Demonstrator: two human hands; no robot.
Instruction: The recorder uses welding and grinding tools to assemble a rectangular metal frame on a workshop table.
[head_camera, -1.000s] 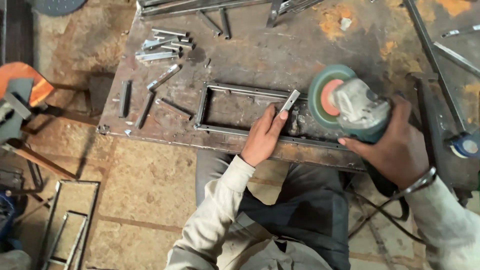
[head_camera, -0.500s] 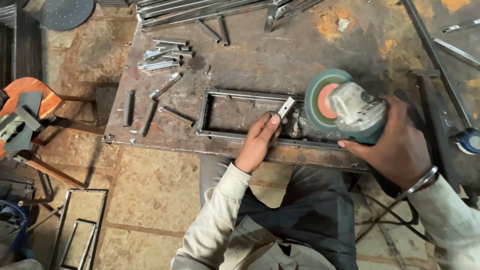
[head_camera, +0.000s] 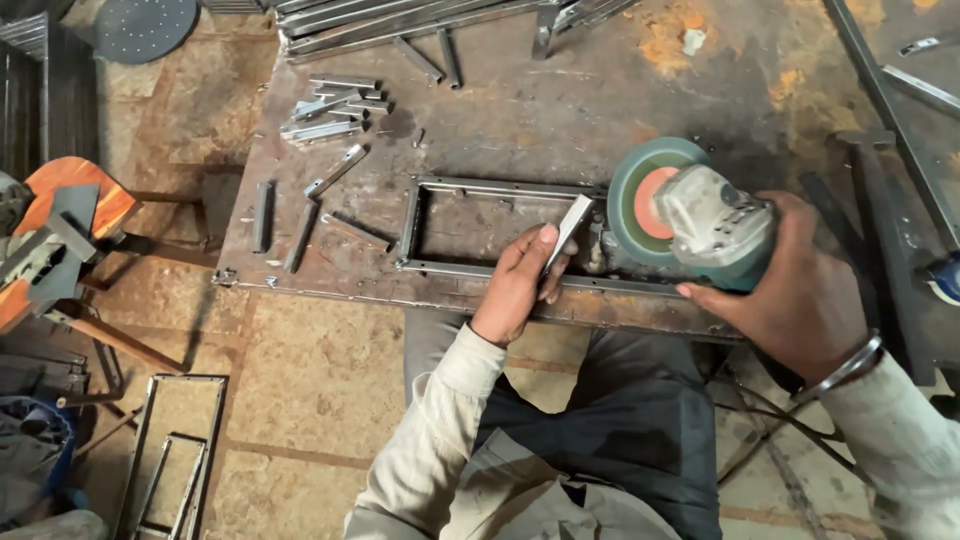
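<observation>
My left hand grips a short flat metal strip, holding it tilted against the near rail of a rectangular metal frame that lies on a rusty steel worktable. My right hand holds an angle grinder by its body. Its green disc with an orange centre faces the strip, just to the strip's right, over the frame's right end.
Several short cut metal pieces lie at the table's far left, with loose bars nearer. Long steel sections run along the far edge. An orange stool stands left, a welded frame lies on the floor.
The view has shifted slightly. My left hand has raised the strip a little closer to the grinder disc. The grinder has stayed over the frame's right end.
</observation>
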